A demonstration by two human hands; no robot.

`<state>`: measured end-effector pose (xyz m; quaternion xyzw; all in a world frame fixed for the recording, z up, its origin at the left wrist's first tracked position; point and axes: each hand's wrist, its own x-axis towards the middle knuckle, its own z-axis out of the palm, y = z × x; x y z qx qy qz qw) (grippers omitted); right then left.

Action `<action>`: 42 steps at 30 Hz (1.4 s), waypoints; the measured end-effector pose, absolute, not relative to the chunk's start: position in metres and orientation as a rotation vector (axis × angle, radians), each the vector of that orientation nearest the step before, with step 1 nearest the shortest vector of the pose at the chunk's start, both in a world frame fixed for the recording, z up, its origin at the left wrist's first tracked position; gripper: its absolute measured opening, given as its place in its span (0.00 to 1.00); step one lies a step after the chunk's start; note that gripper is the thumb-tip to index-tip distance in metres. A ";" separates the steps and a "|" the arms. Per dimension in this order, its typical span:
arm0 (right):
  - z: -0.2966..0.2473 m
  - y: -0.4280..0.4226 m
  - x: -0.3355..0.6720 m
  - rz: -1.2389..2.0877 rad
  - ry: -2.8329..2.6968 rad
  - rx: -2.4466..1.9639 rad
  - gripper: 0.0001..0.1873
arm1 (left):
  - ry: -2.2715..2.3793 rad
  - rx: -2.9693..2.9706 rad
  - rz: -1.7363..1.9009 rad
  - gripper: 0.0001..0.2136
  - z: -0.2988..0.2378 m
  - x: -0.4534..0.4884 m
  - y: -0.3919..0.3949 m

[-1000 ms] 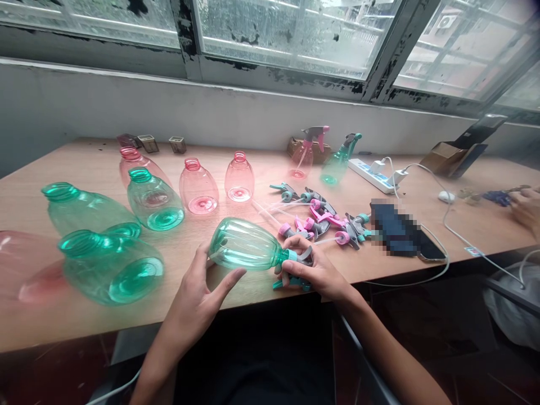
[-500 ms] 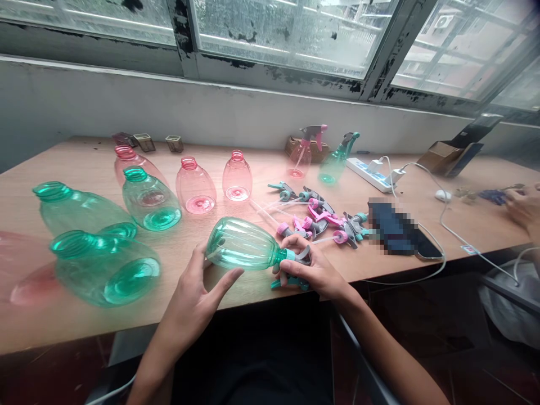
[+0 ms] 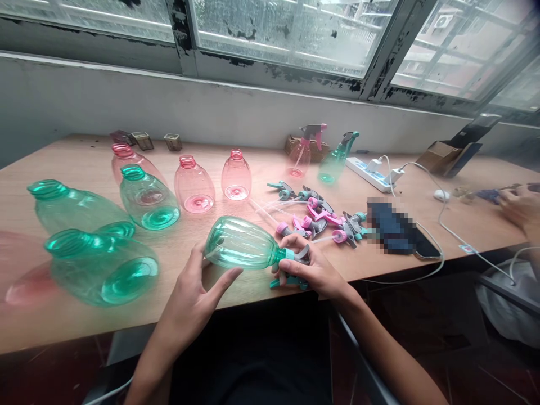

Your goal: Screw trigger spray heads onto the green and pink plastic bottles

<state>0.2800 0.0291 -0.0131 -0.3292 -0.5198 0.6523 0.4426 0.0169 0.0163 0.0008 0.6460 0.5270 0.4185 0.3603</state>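
Observation:
A green plastic bottle (image 3: 242, 244) lies on its side near the front edge of the wooden table (image 3: 261, 287). My left hand (image 3: 194, 292) cups its base, thumb and fingers apart round it. My right hand (image 3: 314, 271) is closed on the grey and teal spray trigger head (image 3: 297, 264) that sits on the bottle's neck. A heap of loose pink and teal trigger heads (image 3: 320, 218) lies just beyond my right hand.
Several capless green bottles (image 3: 103, 264) and pink bottles (image 3: 194, 185) stand at the left. Two capped spray bottles (image 3: 323, 153) stand at the back. A phone (image 3: 394, 228), a power strip (image 3: 371, 171) with cables and a cardboard box (image 3: 451, 154) lie right. Another person's hand (image 3: 521, 208) rests at the far right.
Hardly anything differs: both hands keep their hold on the green bottle and its trigger head. The view has drifted slightly.

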 end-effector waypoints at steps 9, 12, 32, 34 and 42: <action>-0.014 0.029 0.280 1.612 -1.296 -0.817 0.18 | 1.338 1.681 1.092 0.26 -0.001 0.018 0.018; -0.015 0.029 0.281 1.620 -1.292 -0.801 0.17 | 1.344 1.682 1.095 0.26 -0.001 0.017 0.017; -0.012 0.031 0.279 1.615 -1.284 -0.819 0.22 | 1.369 1.691 1.121 0.26 -0.005 0.018 0.021; -0.012 0.031 0.279 1.613 -1.282 -0.824 0.23 | 1.372 1.697 1.121 0.26 -0.004 0.018 0.021; -0.012 0.031 0.279 1.628 -1.272 -0.751 0.19 | 1.360 1.690 1.124 0.26 -0.007 0.016 0.020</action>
